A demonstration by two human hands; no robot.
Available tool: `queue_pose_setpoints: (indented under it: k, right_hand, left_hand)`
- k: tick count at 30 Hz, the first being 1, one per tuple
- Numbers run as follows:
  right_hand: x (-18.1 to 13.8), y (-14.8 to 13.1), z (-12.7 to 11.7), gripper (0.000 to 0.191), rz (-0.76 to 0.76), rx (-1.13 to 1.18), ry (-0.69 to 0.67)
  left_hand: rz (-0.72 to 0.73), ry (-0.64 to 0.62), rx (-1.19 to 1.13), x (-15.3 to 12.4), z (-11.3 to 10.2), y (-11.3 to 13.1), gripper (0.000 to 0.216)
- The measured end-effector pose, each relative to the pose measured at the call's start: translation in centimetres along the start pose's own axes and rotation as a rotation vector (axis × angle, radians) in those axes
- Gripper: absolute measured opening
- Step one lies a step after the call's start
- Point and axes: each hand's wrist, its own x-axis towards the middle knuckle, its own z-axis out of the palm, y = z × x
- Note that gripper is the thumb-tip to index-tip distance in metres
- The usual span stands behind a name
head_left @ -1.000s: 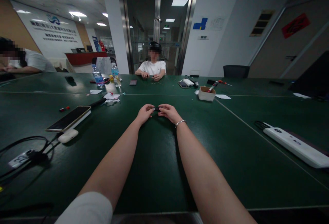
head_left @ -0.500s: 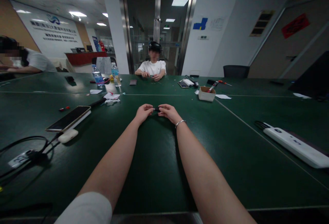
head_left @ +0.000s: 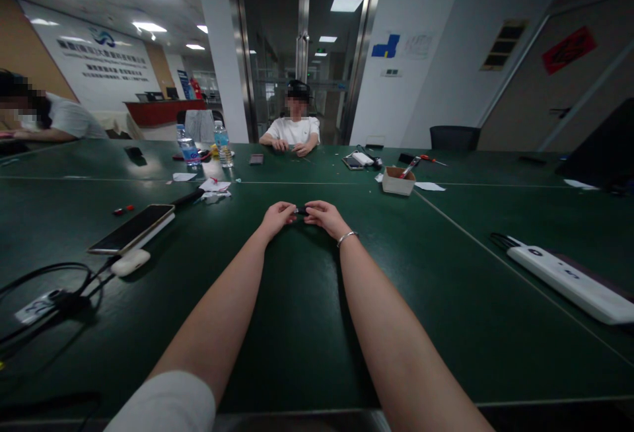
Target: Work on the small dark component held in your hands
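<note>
Both my arms reach forward over the dark green table [head_left: 297,326]. My left hand [head_left: 277,217] and my right hand [head_left: 324,216] meet fingertip to fingertip, both pinched on a small dark object [head_left: 300,210] held just above the tabletop. The object is too small to name. A thin bracelet [head_left: 347,237] circles my right wrist.
A phone [head_left: 133,228], a white earbud case [head_left: 130,261] and black cables [head_left: 54,293] lie at the left. A white power strip [head_left: 569,281] lies at the right. A cardboard box [head_left: 398,180], water bottles [head_left: 222,144] and papers sit farther back. One person sits opposite, another at far left.
</note>
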Motion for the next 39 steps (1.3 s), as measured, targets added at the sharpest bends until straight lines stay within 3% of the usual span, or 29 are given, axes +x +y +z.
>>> queue_pose_setpoints:
  k: [10,17,26,39]
  right_hand:
    - [0.15,0.08,-0.09,0.014,0.009,-0.019,-0.002]
    - [-0.11,-0.12,0.09,0.014,0.007,-0.011,0.0]
    - [0.06,-0.03,0.02,0.015,0.005,-0.016,-0.003]
    - [0.05,0.0,-0.01,0.015,0.004,-0.016,-0.007]
  left_hand:
    - [0.091,-0.021,0.04,-0.13,-0.32,-0.18,0.033]
    - [0.228,-0.041,0.086,-0.18,-0.5,-0.18,0.026]
    - [-0.001,0.002,0.025,0.38,0.05,-0.18,0.024]
    - [0.137,-0.021,0.053,-0.25,-0.33,-0.06,0.029]
